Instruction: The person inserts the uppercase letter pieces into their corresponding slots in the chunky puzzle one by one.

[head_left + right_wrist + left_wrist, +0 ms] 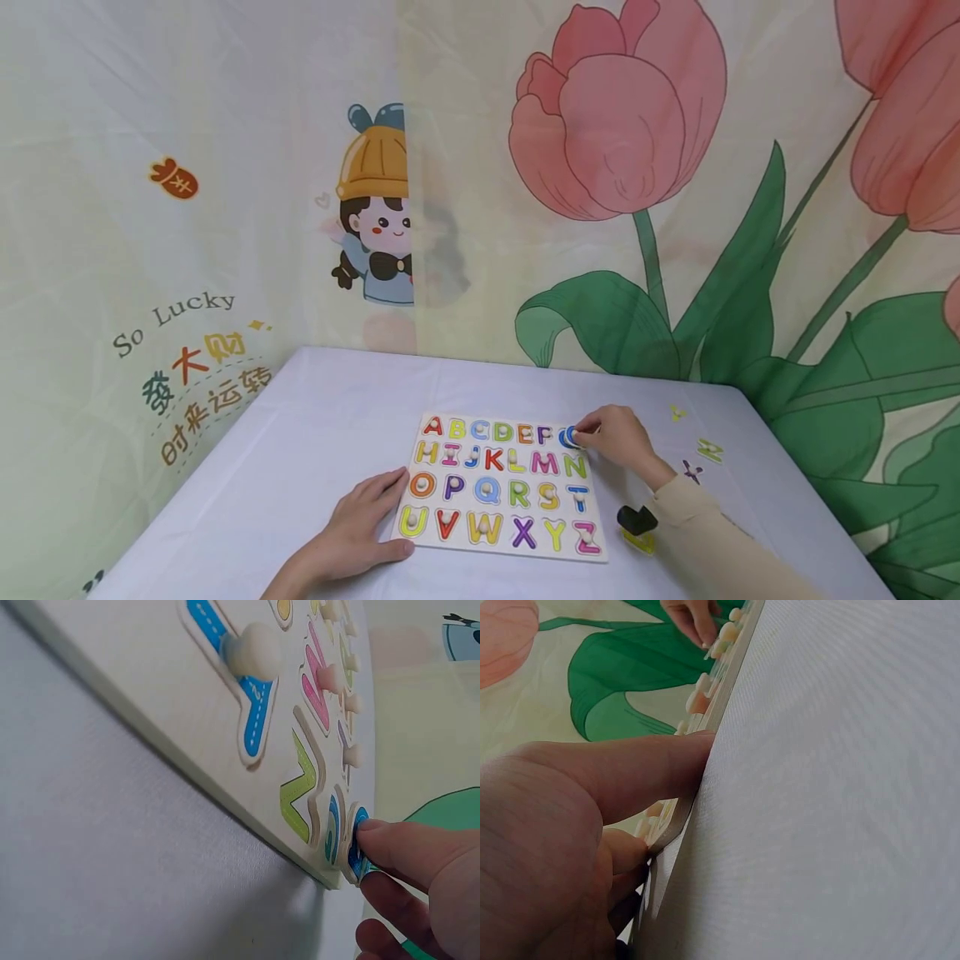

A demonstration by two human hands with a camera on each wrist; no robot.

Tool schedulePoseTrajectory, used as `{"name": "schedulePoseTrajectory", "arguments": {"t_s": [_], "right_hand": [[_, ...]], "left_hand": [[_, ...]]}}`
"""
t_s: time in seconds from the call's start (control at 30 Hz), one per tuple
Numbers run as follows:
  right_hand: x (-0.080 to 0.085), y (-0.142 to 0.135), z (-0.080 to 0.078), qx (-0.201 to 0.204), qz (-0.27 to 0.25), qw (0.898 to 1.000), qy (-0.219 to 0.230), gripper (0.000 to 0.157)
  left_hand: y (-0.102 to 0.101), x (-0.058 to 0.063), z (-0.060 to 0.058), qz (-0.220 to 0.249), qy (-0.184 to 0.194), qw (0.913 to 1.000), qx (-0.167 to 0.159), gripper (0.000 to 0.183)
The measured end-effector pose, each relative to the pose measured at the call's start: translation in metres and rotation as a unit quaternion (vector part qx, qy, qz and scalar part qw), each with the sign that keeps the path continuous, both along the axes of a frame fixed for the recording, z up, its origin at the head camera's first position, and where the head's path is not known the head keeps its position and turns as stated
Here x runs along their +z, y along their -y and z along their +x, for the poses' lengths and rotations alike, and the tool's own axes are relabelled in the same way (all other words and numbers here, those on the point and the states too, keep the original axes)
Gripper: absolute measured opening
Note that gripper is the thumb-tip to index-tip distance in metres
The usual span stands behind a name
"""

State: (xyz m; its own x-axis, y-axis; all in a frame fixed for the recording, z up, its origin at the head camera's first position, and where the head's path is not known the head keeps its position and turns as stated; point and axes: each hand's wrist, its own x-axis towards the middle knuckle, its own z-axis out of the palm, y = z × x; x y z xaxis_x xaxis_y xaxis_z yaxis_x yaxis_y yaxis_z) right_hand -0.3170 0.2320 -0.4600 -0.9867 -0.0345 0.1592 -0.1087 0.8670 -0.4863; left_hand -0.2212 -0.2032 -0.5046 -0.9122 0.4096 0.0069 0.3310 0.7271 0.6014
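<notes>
A wooden alphabet puzzle board [500, 557] lies flat, with rows of coloured letters, many with knobs. My right hand [618, 437] is at its far right corner, pinching a blue letter G puzzle piece [358, 844] between thumb and fingers. In the right wrist view that piece is tilted beside the printed blue G recess [332, 829]; whether they touch is unclear. My left hand [360, 521] rests at the board's near left corner. Its thumb [656, 769] lies nearly straight against the near edge, and its fingers touch the left side.
Right of the board lie a small yellow piece [677, 412], a yellow-green N piece [710, 450] and a purple X piece [692, 472]. Another yellow piece [637, 542] is under a black object [636, 518] by the right sleeve. Printed curtains [472, 333] stand behind the white table [330, 400].
</notes>
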Motion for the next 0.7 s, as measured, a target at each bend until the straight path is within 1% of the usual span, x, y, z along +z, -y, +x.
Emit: {"name": "schedulePoseTrajectory", "arguments": {"t_s": [0.07,0.33,0.5,0.7], "right_hand": [[-0.001,0.003,-0.003,-0.006,0.002,1.0,0.007,0.014],[-0.004,0.01,-0.006,-0.004,-0.006,1.0,0.021,0.014],[-0.003,0.013,-0.008,0.005,-0.01,0.999,0.032,0.015],[-0.006,0.012,-0.011,0.011,0.002,0.999,0.04,0.013]], "left_hand": [[0.0,-0.001,0.0,0.001,0.0,1.0,-0.001,0.102],[-0.002,0.001,0.001,-0.001,0.008,1.0,0.003,0.103],[-0.001,0.001,0.001,0.0,-0.006,1.0,-0.002,0.102],[0.0,0.001,0.001,0.002,-0.014,0.9999,-0.004,0.101]]}}
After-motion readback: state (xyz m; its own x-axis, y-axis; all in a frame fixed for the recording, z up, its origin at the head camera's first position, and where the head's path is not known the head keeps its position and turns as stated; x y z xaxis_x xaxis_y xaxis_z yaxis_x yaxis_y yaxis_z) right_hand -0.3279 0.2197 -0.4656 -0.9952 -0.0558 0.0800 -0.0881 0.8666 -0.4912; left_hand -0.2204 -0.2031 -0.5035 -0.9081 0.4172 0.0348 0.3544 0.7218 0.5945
